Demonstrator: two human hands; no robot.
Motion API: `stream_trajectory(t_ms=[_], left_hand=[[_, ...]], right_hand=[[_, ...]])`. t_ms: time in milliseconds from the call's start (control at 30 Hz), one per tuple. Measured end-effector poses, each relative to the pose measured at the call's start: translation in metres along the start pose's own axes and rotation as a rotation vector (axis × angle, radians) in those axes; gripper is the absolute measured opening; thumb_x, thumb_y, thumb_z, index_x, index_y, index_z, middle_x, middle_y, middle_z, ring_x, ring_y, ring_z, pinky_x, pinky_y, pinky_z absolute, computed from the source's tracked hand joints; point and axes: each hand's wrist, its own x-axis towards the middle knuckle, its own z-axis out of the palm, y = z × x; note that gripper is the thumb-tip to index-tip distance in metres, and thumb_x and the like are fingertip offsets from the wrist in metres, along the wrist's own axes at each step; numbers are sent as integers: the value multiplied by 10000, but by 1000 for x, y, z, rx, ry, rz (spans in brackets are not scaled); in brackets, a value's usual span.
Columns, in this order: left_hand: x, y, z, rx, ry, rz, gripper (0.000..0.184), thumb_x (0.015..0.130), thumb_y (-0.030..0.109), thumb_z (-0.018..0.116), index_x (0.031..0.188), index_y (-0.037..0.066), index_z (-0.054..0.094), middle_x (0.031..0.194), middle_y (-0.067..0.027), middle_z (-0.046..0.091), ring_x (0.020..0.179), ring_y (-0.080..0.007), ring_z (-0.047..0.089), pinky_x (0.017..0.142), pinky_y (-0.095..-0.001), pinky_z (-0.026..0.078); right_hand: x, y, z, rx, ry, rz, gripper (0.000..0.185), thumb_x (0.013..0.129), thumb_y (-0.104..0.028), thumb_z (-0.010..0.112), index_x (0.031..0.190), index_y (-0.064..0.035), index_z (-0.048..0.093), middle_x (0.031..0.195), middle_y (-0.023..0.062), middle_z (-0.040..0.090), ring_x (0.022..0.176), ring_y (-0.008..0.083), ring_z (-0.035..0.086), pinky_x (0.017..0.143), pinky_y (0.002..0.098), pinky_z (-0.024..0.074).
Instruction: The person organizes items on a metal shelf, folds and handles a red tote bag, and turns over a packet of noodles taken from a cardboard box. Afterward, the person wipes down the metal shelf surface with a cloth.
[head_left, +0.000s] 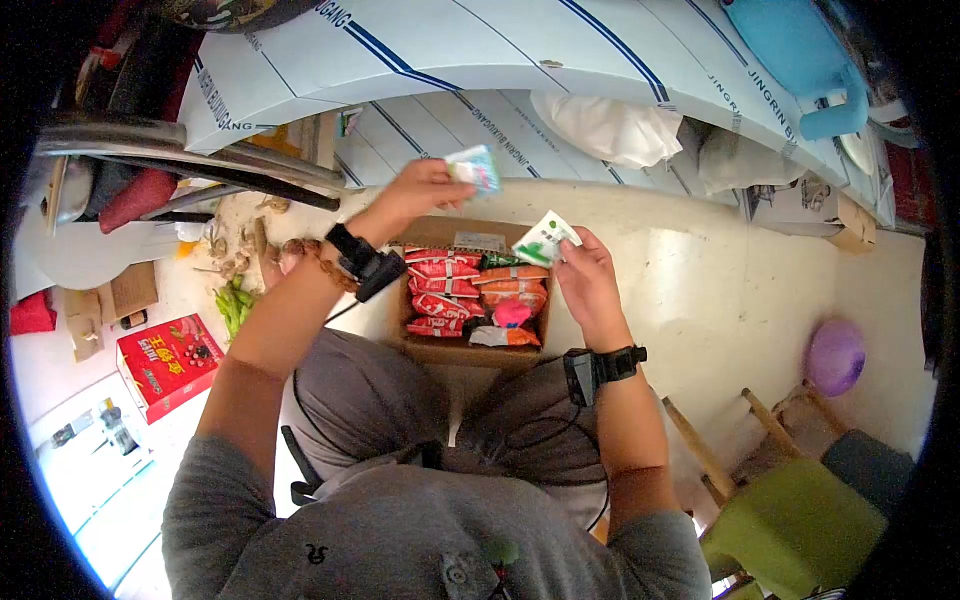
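Observation:
My left hand [425, 190] is closed on a small light-blue and white packet [474, 170], raised above the far left edge of a cardboard box [455, 352]. In my right hand [588, 275] is a white and green packet [545, 238], pinched by its edge over the box's far right corner. Inside the box, red packets [440, 288] fill the left side. Orange packets [515, 273] lie on the right, with a pink item [511, 313] and an orange-white packet [504, 336] nearer to me. Print on the held packets is too small to read.
A red carton [170, 362], green peppers [233, 305] and garlic bulbs lie on the floor at left. Ahead stands a bench wrapped in printed film [420, 60], with a white bag [610, 128] under it. A purple balloon-like object [835, 357] and a green-seated stool [800, 525] are at right.

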Motion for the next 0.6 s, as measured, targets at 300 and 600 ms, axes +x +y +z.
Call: stream_trajectory(t_ms=[300,600], left_hand=[[23,-20,88,131,-362,92,262,796,79,690,1018,-43,624,894,-60,679,757,-114,622,706,-251,506],[127,-102,-106,971,716,212,566,727,149,640,1248,-4,481,1268,-232,509,1198,-393,461,1033,-449,365]], right_hand=[[-1,10,-23,-30,221,-34,170,899,-71,620,1057,-18,585,1043,109,647,976,198,622,890,361,498],[-22,-5,-44,-77,396,-39,144,917,-75,591,1054,-33,574,1040,111,654,974,217,641,879,357,515]])
